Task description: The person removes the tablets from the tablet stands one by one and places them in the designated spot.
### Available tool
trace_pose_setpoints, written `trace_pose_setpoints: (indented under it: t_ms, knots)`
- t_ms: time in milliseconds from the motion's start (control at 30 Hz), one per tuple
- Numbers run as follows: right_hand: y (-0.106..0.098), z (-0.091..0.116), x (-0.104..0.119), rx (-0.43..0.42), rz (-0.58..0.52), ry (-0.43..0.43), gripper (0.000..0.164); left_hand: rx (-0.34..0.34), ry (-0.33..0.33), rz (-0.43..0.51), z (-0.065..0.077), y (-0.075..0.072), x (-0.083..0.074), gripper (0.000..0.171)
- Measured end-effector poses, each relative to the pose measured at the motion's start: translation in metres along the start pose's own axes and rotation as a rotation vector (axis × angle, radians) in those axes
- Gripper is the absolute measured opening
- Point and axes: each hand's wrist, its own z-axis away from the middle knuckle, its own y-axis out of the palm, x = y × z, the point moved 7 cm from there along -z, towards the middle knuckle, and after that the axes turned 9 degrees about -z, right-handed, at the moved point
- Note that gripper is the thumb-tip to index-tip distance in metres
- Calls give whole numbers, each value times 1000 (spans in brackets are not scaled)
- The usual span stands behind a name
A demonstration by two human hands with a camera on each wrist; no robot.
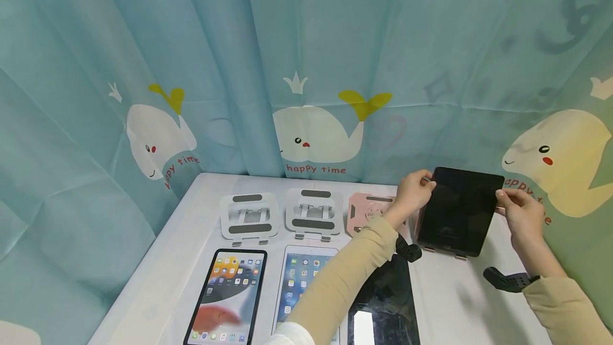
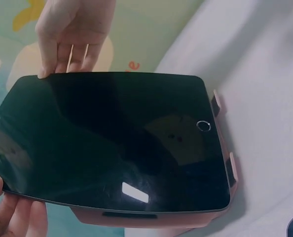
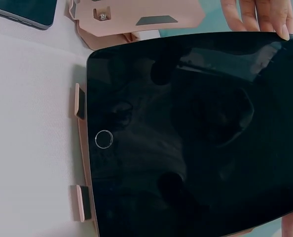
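Observation:
A tablet (image 1: 460, 209) with a dark screen leans on a pink stand (image 2: 161, 217), its home-button end by the stand's two lips. My left hand (image 1: 415, 196) pinches the tablet's upper left edge between thumb and fingers. At the opposite edge, my right hand (image 1: 524, 214) pinches it too, thumb on the front and fingers behind. Most of the stand is hidden behind the tablet; its padded lips (image 3: 81, 202) show at the lower edge in the right wrist view.
Two grey stands (image 1: 250, 216) and another pink stand (image 1: 366, 209) line the back of the white table (image 1: 191, 260). In front lie a lit black-rimmed tablet (image 1: 229, 292), a white tablet (image 1: 299, 276) and a dark one (image 1: 388, 302). A whale-print curtain (image 1: 311, 41) hangs behind.

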Motion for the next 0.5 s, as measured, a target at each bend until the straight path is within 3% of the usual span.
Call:
trace_pose_setpoints:
  t_ms: [167, 500]
  knots:
    - [4, 9, 7, 47, -26, 3, 21, 10, 7, 32, 6, -2, 0, 20]
    - [3, 19, 8, 67, 72, -16, 24, 16, -6, 83, 20, -4, 3, 20]
